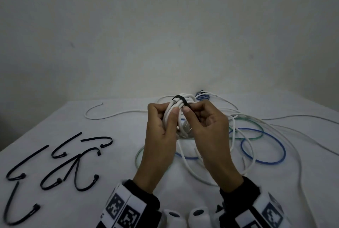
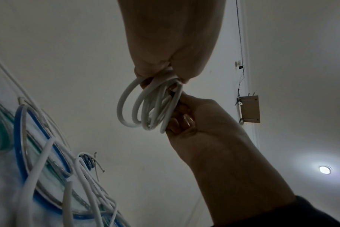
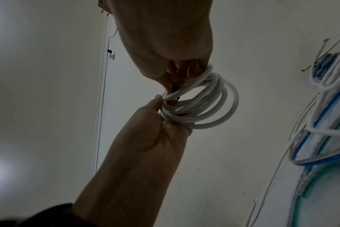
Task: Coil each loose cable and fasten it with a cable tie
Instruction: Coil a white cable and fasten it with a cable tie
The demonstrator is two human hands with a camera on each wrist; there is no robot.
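While gripped, white coil [image 1: 171, 116], black tie [image 1: 180, 99].

Head camera looks forward and down across the white table [image 1: 110, 154] toward the bare wall [image 1: 165, 26]. Both wrist cameras sit close under the hands, tilted up at wall and ceiling (mirror-image angles), all three sharing the white coil [image 1: 180, 102] [image 2: 145, 106] [image 3: 204, 101].

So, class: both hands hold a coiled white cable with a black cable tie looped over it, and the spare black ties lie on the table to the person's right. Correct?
Not quite. The spare black cable ties lie to the person's left, as the head view shows. The rest stands: the left hand and right hand hold the coiled white cable with a black cable tie over it.
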